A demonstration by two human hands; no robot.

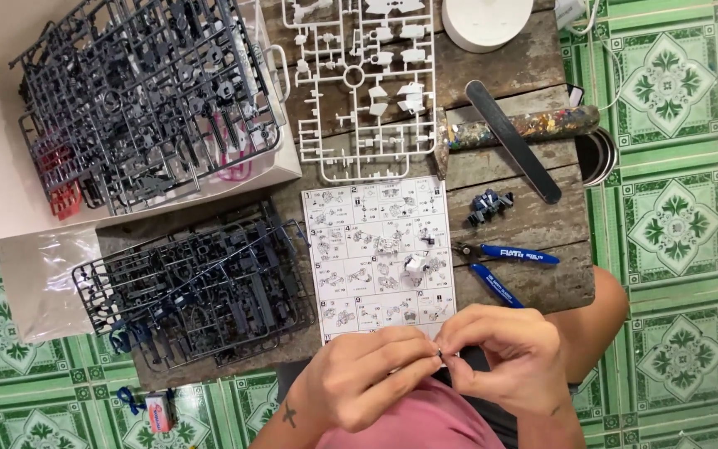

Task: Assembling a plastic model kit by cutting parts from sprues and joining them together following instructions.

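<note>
My left hand (365, 374) and my right hand (504, 353) meet at the bottom centre, fingertips pinched together on a tiny dark model part (441, 356). Most of the part is hidden by my fingers. Just beyond my hands lies a printed instruction sheet (380, 254) with a small white assembled piece (415, 263) resting on it. Blue-handled nippers (504, 266) lie to the right of the sheet, close to my right hand.
Dark plastic part frames (197, 287) lie left of the sheet; more are stacked in a cardboard box lid (139, 100). A white part frame (367, 83), a black file (513, 137), a speckled stick (525, 126), a small dark assembly (489, 204) and a white round container (485, 21) sit on the wooden board (542, 220).
</note>
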